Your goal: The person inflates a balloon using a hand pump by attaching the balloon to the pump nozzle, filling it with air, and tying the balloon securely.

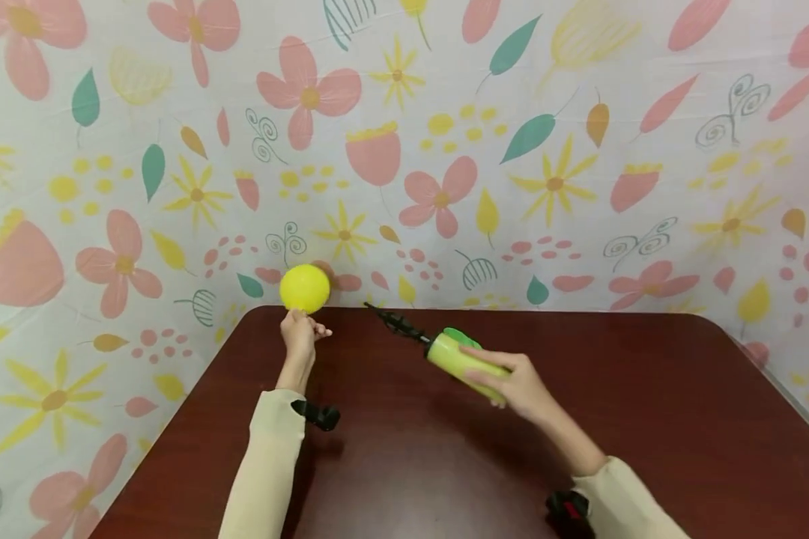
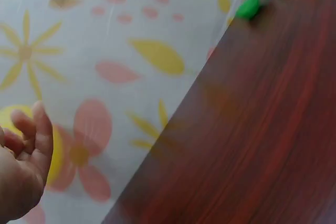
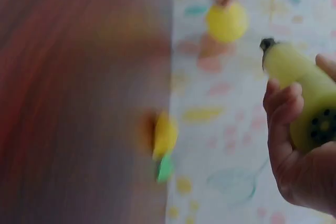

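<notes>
A small inflated yellow balloon (image 1: pixel 304 287) stands above the table's far left edge. My left hand (image 1: pixel 300 334) pinches it at the bottom, where the neck is hidden by the fingers. In the left wrist view the balloon (image 2: pixel 56 156) shows partly behind the curled fingers. My right hand (image 1: pixel 522 385) grips a yellow-green balloon pump (image 1: pixel 460 362) around its barrel, tilted with its black nozzle end (image 1: pixel 394 322) toward the upper left. The pump (image 3: pixel 302 72) shows its dotted end cap in the right wrist view. Nozzle and balloon are apart.
Behind the pump lies a green limp balloon (image 1: pixel 461 337), partly hidden. A yellow limp balloon (image 3: pixel 166 136) lies next to it near the far edge of the dark red table (image 1: pixel 391 464). A flower-printed cloth (image 1: pixel 404 150) hangs behind. Black straps (image 1: pixel 317 414) circle the wrists.
</notes>
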### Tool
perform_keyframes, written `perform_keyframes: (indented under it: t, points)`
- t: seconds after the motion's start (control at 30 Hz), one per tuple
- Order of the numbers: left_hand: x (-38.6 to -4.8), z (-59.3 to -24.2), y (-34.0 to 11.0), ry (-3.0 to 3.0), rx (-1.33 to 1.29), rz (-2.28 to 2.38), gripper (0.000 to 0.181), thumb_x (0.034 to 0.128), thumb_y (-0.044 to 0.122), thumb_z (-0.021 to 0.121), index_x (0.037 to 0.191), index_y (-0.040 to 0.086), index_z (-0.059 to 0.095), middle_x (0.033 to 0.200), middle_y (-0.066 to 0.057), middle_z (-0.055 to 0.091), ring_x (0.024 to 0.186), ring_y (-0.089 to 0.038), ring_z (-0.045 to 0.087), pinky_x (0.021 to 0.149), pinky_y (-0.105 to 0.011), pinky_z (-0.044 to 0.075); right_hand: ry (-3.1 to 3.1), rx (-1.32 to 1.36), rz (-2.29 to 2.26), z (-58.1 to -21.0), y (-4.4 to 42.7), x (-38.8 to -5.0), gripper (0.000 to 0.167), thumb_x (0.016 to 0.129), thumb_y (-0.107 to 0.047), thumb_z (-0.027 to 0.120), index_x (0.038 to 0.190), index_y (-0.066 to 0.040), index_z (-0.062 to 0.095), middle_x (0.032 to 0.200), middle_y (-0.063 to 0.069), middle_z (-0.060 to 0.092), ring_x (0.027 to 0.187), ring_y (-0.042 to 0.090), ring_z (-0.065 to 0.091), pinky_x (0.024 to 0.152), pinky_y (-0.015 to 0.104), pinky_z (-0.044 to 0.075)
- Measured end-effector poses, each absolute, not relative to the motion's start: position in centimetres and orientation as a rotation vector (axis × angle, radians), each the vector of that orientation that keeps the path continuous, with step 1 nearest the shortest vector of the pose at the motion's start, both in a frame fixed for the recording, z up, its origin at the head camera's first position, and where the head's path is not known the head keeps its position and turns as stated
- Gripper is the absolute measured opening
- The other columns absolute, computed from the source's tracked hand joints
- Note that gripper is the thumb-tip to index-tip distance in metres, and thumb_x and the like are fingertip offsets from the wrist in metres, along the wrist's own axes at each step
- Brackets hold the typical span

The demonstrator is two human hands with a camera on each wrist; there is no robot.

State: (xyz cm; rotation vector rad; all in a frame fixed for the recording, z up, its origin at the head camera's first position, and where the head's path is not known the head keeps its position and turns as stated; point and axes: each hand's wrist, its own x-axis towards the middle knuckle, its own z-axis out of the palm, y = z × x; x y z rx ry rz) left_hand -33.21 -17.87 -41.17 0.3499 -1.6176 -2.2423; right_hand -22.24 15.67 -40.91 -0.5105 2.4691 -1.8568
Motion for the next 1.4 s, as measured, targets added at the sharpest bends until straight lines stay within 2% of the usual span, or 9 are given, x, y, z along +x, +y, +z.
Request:
perform_keyframes:
  t: [0.23, 0.43, 0.6, 0.73, 0.9, 1.0, 1.2, 1.33, 1.4]
  points:
    - [-32.1, -40.8, -15.9, -1.745, 0.228, -2.168, 0.035, 0.108, 0.028, 0.026, 0.078, 0.013, 0.035, 0.052, 0.004, 0.032, 0.044, -0.01, 0.039, 0.048, -0.023, 0.045, 2.5, -0.592, -1.743, -42.0, 17.7, -23.6, 0.049, 0.091, -0.026, 0.07, 0.136, -0.013, 0.058, 0.103, 0.02, 0.066, 0.056, 0.015, 0.053, 0.05, 0.035, 0.052]
    - [-31.2, -40.9, -13.9, -1.752, 0.078, -2.175, 0.035, 0.108, 0.021, 0.029, 0.076, 0.01, 0.036, 0.052, 0.003, 0.033, 0.042, -0.011, 0.04, 0.047, -0.023, 0.046, 2.523, -0.58, -1.706, -43.3, 18.2, -24.3, 0.05, 0.092, -0.025, 0.069, 0.139, -0.015, 0.055, 0.104, 0.02, 0.066, 0.062, 0.024, 0.059, 0.056, 0.038, 0.055]
    - [-30.7, -40.6, -12.8, -1.741, 0.006, -2.212, 0.036, 0.1078, 0.02, 0.031, 0.074, 0.01, 0.037, 0.055, 0.002, 0.038, 0.043, -0.011, 0.042, 0.047, -0.023, 0.047, 2.562, -0.57, -1.604, -43.8, 18.2, -25.0, 0.065, 0.091, -0.028, 0.069, 0.149, -0.02, 0.041, 0.109, 0.024, 0.063, 0.07, 0.026, 0.063, 0.062, 0.038, 0.057]
    - [-30.3, -40.5, -12.3, -1.73, -0.005, -2.223, 0.036, 0.1077, 0.021, 0.032, 0.074, 0.011, 0.039, 0.057, 0.003, 0.041, 0.043, -0.009, 0.044, 0.048, -0.022, 0.048, 2.664, -0.56, -1.469, -43.8, 17.9, -25.6, 0.07, 0.089, -0.031, 0.071, 0.148, -0.011, 0.04, 0.116, 0.027, 0.062, 0.085, 0.023, 0.062, 0.068, 0.033, 0.053]
    - [-30.0, -40.8, -11.5, -1.687, -0.012, -2.258, 0.036, 0.1074, 0.017, 0.033, 0.073, 0.01, 0.038, 0.056, 0.003, 0.042, 0.042, -0.009, 0.045, 0.047, -0.022, 0.048, 2.71, -0.532, -1.349, -44.2, 17.6, -26.3, 0.061, 0.084, -0.032, 0.074, 0.132, 0.001, 0.055, 0.114, 0.02, 0.064, 0.086, 0.019, 0.055, 0.07, 0.03, 0.046]
    - [-30.0, -41.3, -10.7, -1.68, -0.018, -2.288, 0.035, 0.1072, 0.015, 0.033, 0.073, 0.01, 0.038, 0.056, 0.003, 0.043, 0.042, -0.009, 0.045, 0.047, -0.022, 0.048, 2.702, -0.535, -1.337, -44.8, 17.7, -26.5, 0.052, 0.083, -0.03, 0.075, 0.123, 0.0, 0.062, 0.11, 0.016, 0.066, 0.087, 0.019, 0.056, 0.072, 0.031, 0.047]
    - [-29.9, -42.1, -9.1, -1.703, -0.017, -2.312, 0.035, 0.1073, 0.017, 0.034, 0.074, 0.01, 0.038, 0.057, 0.001, 0.043, 0.044, -0.009, 0.047, 0.049, -0.022, 0.05, 2.671, -0.618, -1.364, -45.8, 18.0, -27.3, 0.024, 0.092, -0.023, 0.067, 0.106, -0.003, 0.071, 0.111, 0.016, 0.069, 0.112, 0.033, 0.059, 0.089, 0.039, 0.049]
    - [-30.1, -42.4, -8.1, -1.721, -0.031, -2.336, 0.034, 0.1073, 0.018, 0.034, 0.074, 0.011, 0.039, 0.058, 0.001, 0.043, 0.045, -0.01, 0.047, 0.05, -0.023, 0.051, 2.691, -0.63, -1.341, -45.8, 18.0, -27.9, 0.024, 0.093, -0.023, 0.065, 0.107, -0.004, 0.071, 0.111, 0.014, 0.07, 0.116, 0.036, 0.057, 0.092, 0.046, 0.049]
    - [-30.1, -42.4, -7.7, -1.724, -0.043, -2.348, 0.034, 0.1073, 0.018, 0.034, 0.074, 0.011, 0.039, 0.058, 0.001, 0.043, 0.045, -0.01, 0.047, 0.051, -0.022, 0.051, 2.712, -0.628, -1.338, -45.7, 18.0, -28.1, 0.025, 0.093, -0.023, 0.066, 0.108, -0.003, 0.07, 0.108, 0.014, 0.07, 0.11, 0.033, 0.06, 0.089, 0.043, 0.05]
